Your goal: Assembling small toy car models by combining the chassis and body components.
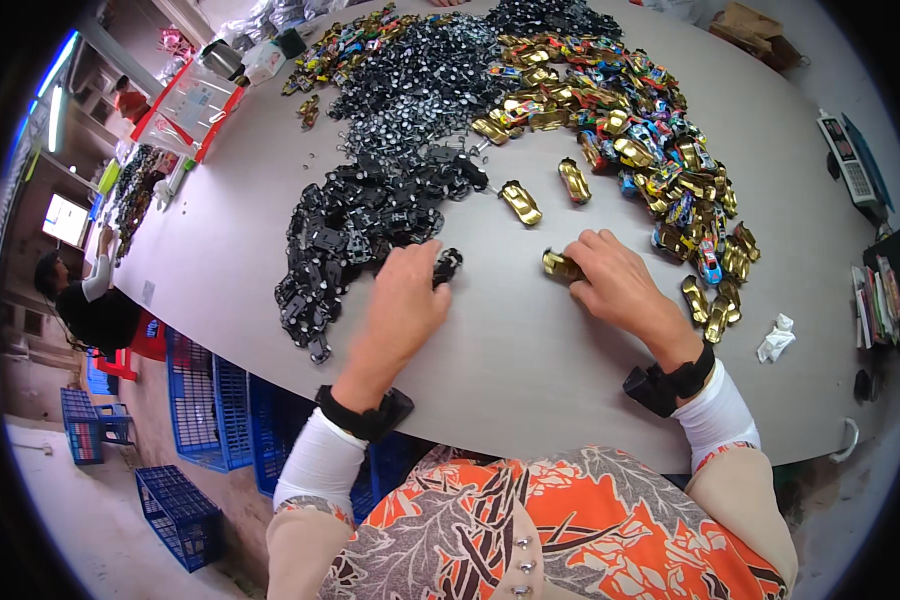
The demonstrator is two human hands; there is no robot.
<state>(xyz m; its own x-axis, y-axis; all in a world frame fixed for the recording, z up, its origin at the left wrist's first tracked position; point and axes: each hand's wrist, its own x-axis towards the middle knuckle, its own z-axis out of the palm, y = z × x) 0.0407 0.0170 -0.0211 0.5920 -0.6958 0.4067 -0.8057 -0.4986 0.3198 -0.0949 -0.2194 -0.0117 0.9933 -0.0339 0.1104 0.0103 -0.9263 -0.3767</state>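
Between the fingers of my left hand [407, 295] is a black toy car chassis [449, 265], beside a heap of similar black chassis [335, 232]. My right hand [615, 275] grips a gold toy car body [561, 264] by its right end. The two parts are apart, each just above or on the grey table [510, 370]; which of these I cannot tell. Two more gold car bodies, one nearer [520, 203] and one slightly farther right [574, 181], lie loose beyond my hands. My left hand is a little blurred.
Small metallic wheel parts [410, 85] are heaped at the back. Gold and multicoloured car bodies [670, 165] spread along the right, near a crumpled tissue [776, 338]. A red-edged clear bag [192, 105] stands at left, with another person [95, 305] beyond. Blue crates [180, 515] stand below.
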